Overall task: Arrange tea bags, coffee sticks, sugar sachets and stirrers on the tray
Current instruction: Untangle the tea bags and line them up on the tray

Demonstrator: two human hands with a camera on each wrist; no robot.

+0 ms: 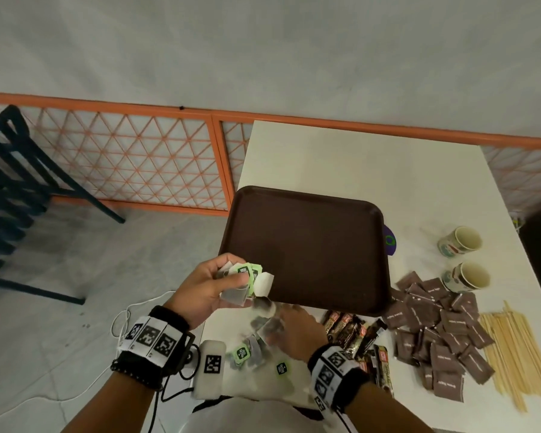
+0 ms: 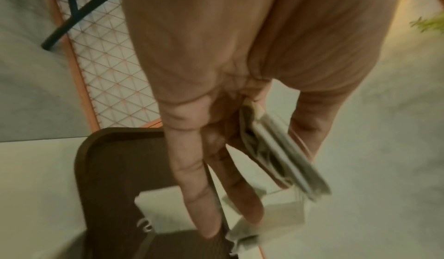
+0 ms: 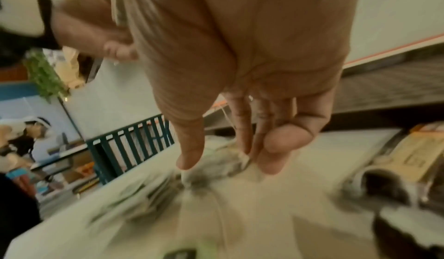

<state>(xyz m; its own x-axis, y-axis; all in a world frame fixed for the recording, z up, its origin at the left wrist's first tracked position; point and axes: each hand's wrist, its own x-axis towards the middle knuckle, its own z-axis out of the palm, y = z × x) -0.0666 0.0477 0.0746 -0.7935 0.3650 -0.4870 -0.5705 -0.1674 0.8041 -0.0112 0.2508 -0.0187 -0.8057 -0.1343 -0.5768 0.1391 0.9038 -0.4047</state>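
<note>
Tea-bag step: left hand (image 1: 211,287) grips a bunch of tea bags (image 1: 247,281) at the tray (image 1: 310,245) edge, lower centre. Right hand (image 1: 297,331) pinches another off the desk (image 1: 356,160); next, lay them on the tray

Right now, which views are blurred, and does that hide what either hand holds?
Head view: sharp, except the motion-smeared right hand; left hand clearly grips white green-tagged tea bags. Left wrist view: mildly soft, bags readable. Right wrist view: heavy blur; fingers pinch a smeared grey tea bag.
</note>
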